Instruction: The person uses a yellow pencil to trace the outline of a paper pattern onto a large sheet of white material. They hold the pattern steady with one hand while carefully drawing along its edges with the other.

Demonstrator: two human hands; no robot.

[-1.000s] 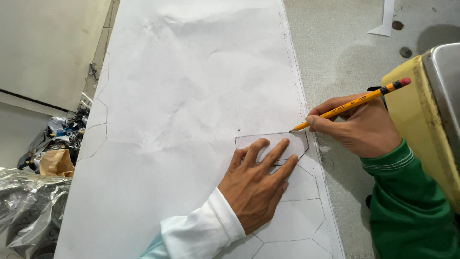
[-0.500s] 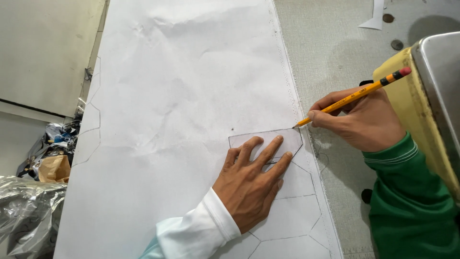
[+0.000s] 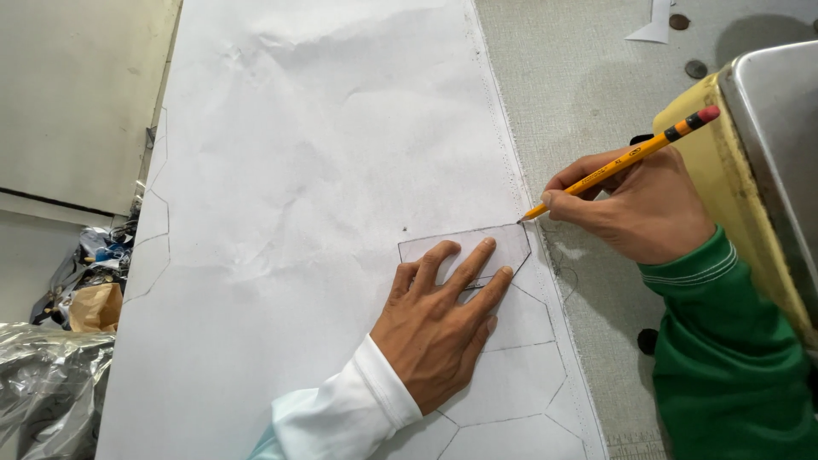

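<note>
White paper [image 3: 324,170], pencil [image 3: 622,162] tip unmoved.

Grey table top [image 3: 588,94] carries dark round discs [image 3: 696,69], a paper scrap [image 3: 652,25]; crumpled foil [image 3: 43,383] lies lower left.

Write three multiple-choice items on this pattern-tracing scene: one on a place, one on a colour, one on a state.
1. Where is the pencil tip?
A. at the upper right corner of the clear template
B. at the sheet's left edge
C. off the table

2. What colour is the sleeve on the right hand?
A. white
B. green
C. grey

3. How is the left hand?
A. lifted clear
B. closed in a fist
C. pressed flat, fingers spread on the template

Answers: 1 A, the tip meets that corner on the white fabric. 2 B, its cuff is green; the white sleeve is on the left. 3 C, the palm lies flat with the fingers overlapping the template.
</note>
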